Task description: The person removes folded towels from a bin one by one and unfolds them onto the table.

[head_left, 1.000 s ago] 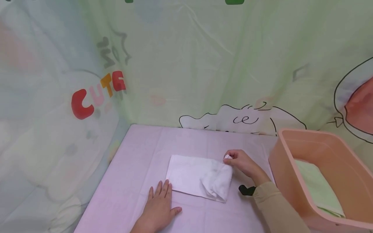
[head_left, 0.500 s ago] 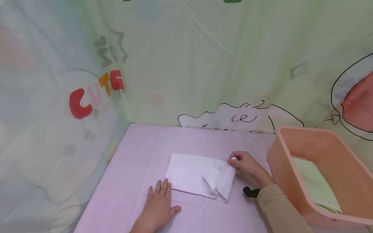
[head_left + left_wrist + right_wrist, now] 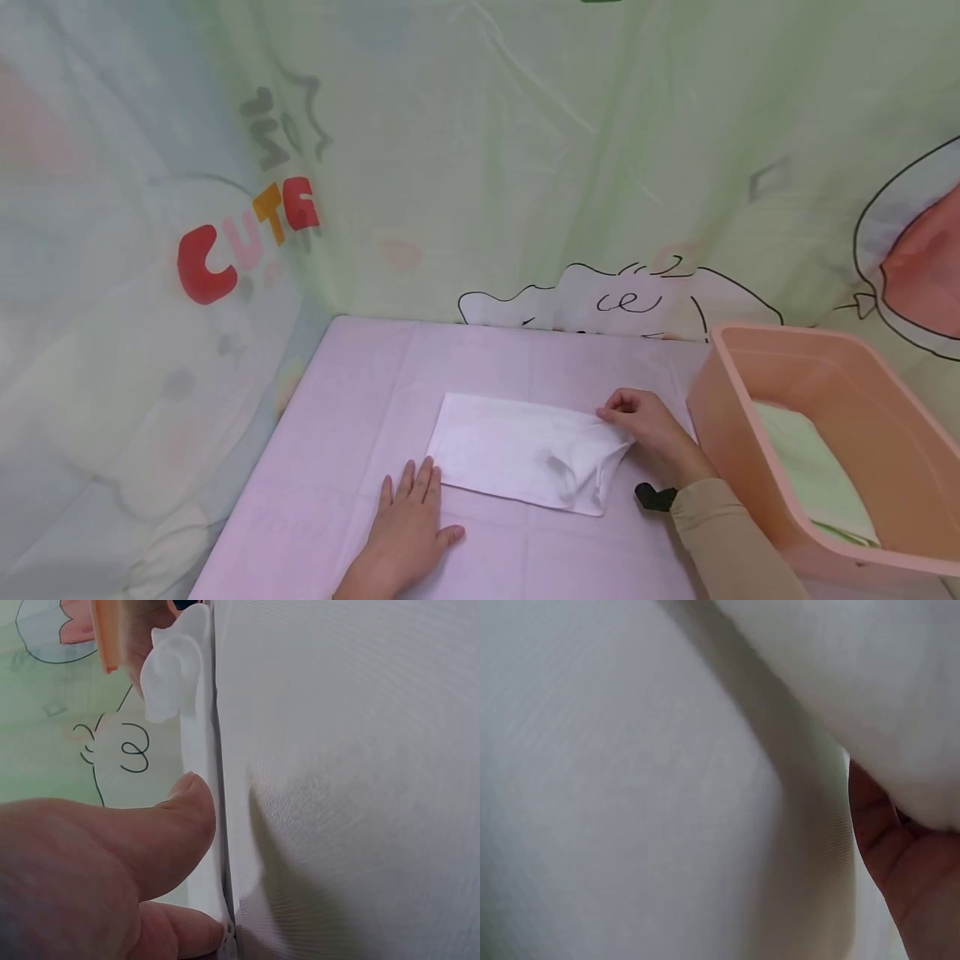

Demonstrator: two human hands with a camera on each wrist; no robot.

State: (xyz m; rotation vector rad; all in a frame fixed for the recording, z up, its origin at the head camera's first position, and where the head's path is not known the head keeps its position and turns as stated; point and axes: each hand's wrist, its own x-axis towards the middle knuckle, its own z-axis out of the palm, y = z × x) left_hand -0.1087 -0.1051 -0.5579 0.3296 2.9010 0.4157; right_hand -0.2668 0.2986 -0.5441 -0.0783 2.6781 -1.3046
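Note:
A white cloth (image 3: 487, 446), folded into a rectangle, lies on the table in the head view. Its right end is rumpled, with a loose flap (image 3: 581, 462) bunched up there. My right hand (image 3: 648, 425) pinches the cloth's far right corner between thumb and curled fingers. In the right wrist view, pale fabric fills most of the picture and part of my right hand (image 3: 922, 877) shows behind it. My left hand (image 3: 405, 529) rests palm down, fingers straight, with its fingertips at the cloth's near left corner. The left wrist view shows my left thumb (image 3: 165, 840) beside the cloth's edge.
An orange plastic bin (image 3: 723, 400) stands at the right, close to my right forearm, with a folded light green cloth (image 3: 813, 467) inside. The table (image 3: 360, 383) has a pale pink cover. Printed curtains (image 3: 450, 167) hang behind it and on the left.
My right hand has moved to the right, drawing the cloth's corner outward, and the bunched flap has shifted right with it. My left hand has stayed at the near left corner.

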